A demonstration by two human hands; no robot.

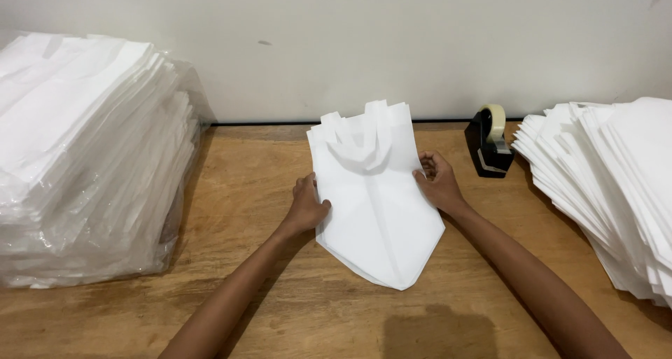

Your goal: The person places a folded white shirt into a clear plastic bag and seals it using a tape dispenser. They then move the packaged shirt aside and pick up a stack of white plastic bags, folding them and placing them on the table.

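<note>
Worn wooden table (280,310) under my arms, flat white fabric bag (378,205), plastic-wrapped stack of white bags (84,163), loose white bag pile (616,184), black tape dispenser (488,143).

both hands are gripping a white fabric bag (374,191) lying on the wooden worktop (280,296): left hand (308,206) pinching its left edge, right hand (437,182) its right. a black tape dispenser (489,143) is sitting far right, between bag and a white stack (616,184); a plastic-wrapped pile (84,156) is resting left.
</note>
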